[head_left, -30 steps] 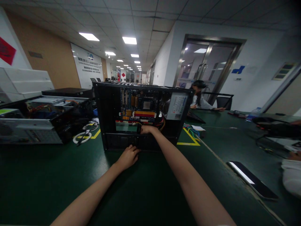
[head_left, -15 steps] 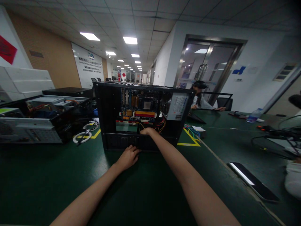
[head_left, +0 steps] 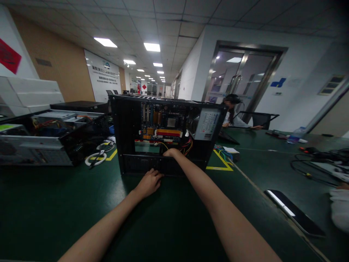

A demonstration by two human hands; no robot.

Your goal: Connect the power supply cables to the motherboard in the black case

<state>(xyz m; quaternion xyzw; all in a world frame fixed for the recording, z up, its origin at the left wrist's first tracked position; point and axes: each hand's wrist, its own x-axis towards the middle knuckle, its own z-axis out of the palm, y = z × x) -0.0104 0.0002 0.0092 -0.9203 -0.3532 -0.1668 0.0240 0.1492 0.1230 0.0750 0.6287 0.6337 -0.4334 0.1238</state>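
Observation:
An open black computer case (head_left: 128, 123) stands on the green table (head_left: 40, 203), with its motherboard (head_left: 160, 125) and grey power supply (head_left: 206, 124) showing. My left hand (head_left: 148, 182) rests against the case's lower front edge, fingers curled on it. My right hand (head_left: 169, 153) reaches over that edge down into the case near the coloured cables (head_left: 187, 145); its fingers are hidden inside.
Another opened computer case (head_left: 46, 140) lies at the left with white cable loops (head_left: 94, 159) beside it. A dark flat panel (head_left: 294, 213) lies at the right. A seated person (head_left: 234, 116) works at the far end; another person's sleeve (head_left: 339, 209) is at the right edge.
My right hand has dropped lower into the case, so the fingers that showed a second ago are now hidden. My left hand has stayed put.

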